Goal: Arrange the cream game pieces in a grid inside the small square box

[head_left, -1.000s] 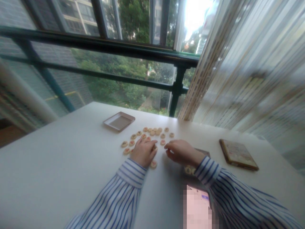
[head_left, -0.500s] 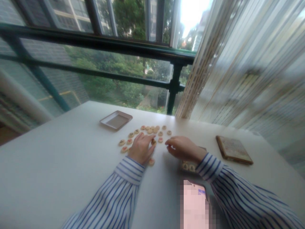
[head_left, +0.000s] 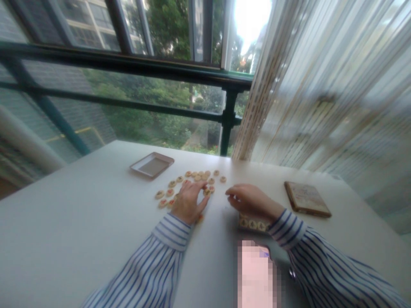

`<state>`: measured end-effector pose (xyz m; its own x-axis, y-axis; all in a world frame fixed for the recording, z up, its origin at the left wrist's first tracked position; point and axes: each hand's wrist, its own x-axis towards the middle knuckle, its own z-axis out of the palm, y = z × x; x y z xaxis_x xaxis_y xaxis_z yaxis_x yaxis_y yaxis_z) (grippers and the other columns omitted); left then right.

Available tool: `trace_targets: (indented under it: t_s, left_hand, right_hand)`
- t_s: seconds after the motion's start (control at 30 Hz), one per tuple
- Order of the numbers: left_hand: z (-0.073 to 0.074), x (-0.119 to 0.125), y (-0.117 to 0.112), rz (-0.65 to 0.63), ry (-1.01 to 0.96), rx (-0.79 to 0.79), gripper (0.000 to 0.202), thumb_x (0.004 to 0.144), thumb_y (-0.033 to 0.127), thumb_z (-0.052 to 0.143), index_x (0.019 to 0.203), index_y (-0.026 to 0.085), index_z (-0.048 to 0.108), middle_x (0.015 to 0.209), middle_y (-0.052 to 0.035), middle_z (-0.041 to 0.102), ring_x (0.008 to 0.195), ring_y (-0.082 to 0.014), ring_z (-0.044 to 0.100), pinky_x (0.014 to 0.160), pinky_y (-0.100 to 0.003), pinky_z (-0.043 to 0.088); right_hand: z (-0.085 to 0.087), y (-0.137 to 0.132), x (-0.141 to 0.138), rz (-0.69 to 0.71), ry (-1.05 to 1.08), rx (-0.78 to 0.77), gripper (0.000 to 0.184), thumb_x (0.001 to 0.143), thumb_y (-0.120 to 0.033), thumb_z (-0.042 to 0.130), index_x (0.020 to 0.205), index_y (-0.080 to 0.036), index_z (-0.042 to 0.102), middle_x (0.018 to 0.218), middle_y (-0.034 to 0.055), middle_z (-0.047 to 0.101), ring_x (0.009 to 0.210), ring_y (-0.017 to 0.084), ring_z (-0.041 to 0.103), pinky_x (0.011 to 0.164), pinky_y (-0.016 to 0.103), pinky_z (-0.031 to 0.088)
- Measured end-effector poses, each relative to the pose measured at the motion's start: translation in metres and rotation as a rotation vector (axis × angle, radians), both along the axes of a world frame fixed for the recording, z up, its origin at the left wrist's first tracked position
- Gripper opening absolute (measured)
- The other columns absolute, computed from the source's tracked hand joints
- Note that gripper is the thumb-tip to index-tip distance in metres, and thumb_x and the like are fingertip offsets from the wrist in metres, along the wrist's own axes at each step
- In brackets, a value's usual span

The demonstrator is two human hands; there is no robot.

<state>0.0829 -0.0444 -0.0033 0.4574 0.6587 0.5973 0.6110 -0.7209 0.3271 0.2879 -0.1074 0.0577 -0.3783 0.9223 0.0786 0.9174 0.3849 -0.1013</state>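
Observation:
Several round wooden game pieces [head_left: 192, 182] with red or dark marks lie scattered on a white table [head_left: 80, 222]. My left hand [head_left: 189, 200] rests palm down on the near pieces, fingers stretched over them. My right hand [head_left: 248, 199] hovers just to the right, fingers curled in a pinch; what they hold is hidden. Below my right wrist is a box [head_left: 252, 222] with pieces lined in a row. Both arms wear blue-striped sleeves.
A shallow brown tray [head_left: 152, 164] lies at the back left of the pieces. A flat brown box [head_left: 306, 199] lies to the right. A blurred-out patch [head_left: 255, 273] sits at the near edge. Window bars and a curtain stand behind the table.
My left hand has slid slightly forward over the pieces. My right hand stays curled beside it. The camera has shifted a little to the right.

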Motion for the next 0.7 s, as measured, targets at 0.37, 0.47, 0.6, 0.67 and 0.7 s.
trace_targets:
  t_s: [0.37, 0.47, 0.6, 0.67, 0.7]
  left_hand:
    - [0.002, 0.007, -0.004, -0.037, 0.029, 0.063, 0.034, 0.077, 0.024, 0.052, 0.11, 0.017, 0.049, 0.097, -0.0061, 0.064, 0.096, -0.0214, 0.056, 0.096, -0.042, 0.034]
    - [0.003, 0.01, -0.007, -0.064, 0.016, 0.066, 0.034, 0.076, 0.023, 0.054, 0.109, 0.017, 0.05, 0.094, -0.0064, 0.063, 0.094, -0.0216, 0.056, 0.094, -0.042, 0.036]
    - [0.007, 0.014, -0.013, -0.083, 0.013, 0.026, 0.033, 0.076, 0.023, 0.054, 0.108, 0.016, 0.05, 0.094, -0.0063, 0.063, 0.093, -0.0214, 0.055, 0.093, -0.043, 0.037]
    - [0.009, 0.017, -0.017, -0.083, 0.009, 0.007, 0.034, 0.076, 0.022, 0.054, 0.109, 0.016, 0.05, 0.095, -0.0062, 0.063, 0.094, -0.0214, 0.054, 0.094, -0.044, 0.036]
    - [0.011, 0.019, -0.019, -0.084, 0.005, -0.001, 0.034, 0.076, 0.022, 0.054, 0.109, 0.016, 0.05, 0.095, -0.0063, 0.062, 0.095, -0.0214, 0.054, 0.093, -0.043, 0.037]
  right_hand:
    - [0.001, -0.011, 0.017, -0.057, 0.052, 0.028, 0.024, 0.083, -0.025, 0.043, 0.095, -0.019, 0.063, 0.087, 0.0045, 0.066, 0.078, 0.015, 0.058, 0.068, 0.024, 0.037]
    - [0.001, -0.015, 0.02, -0.052, 0.105, 0.06, 0.024, 0.083, -0.024, 0.043, 0.096, -0.019, 0.063, 0.086, 0.0044, 0.066, 0.076, 0.014, 0.058, 0.067, 0.024, 0.038]
    - [0.002, -0.021, 0.023, -0.054, 0.19, 0.098, 0.024, 0.083, -0.023, 0.044, 0.096, -0.018, 0.063, 0.084, 0.0039, 0.066, 0.075, 0.014, 0.058, 0.068, 0.024, 0.038]
    - [0.002, -0.023, 0.025, -0.053, 0.221, 0.099, 0.023, 0.083, -0.023, 0.044, 0.095, -0.018, 0.063, 0.082, 0.0042, 0.066, 0.073, 0.014, 0.057, 0.067, 0.023, 0.039]
    - [0.002, -0.025, 0.026, -0.053, 0.234, 0.099, 0.023, 0.083, -0.023, 0.045, 0.095, -0.018, 0.063, 0.081, 0.0044, 0.066, 0.072, 0.013, 0.057, 0.066, 0.023, 0.039]
